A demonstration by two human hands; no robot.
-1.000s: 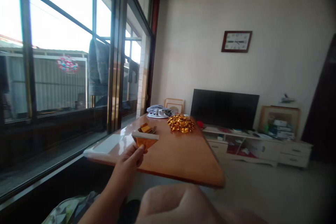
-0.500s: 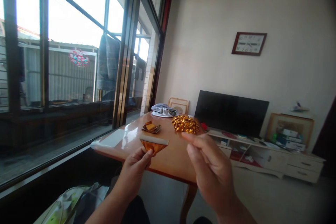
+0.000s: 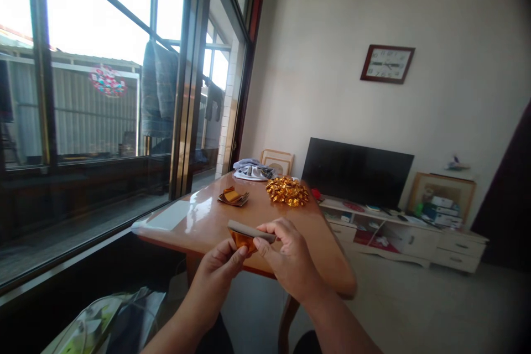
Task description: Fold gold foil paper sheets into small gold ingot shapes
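Gold paper (image 3: 244,240) is pinched at its lower edge between the thumb and fingers of the left hand (image 3: 219,267). Its right end is held by the right hand (image 3: 289,254), thumb on the near side, fingers on the grey upper band. The paper is thus suspended between both hands, before the near edge of the bench (image 3: 259,210). Beyond the left hand, a stack (image 3: 233,196) of gold sheets is laid on the bench; beyond the right hand, a pile (image 3: 287,192) of shiny gold pieces. Farther out, cloth (image 3: 250,170) is noted. Below and left of the left hand, a bag (image 3: 97,321) is seen.
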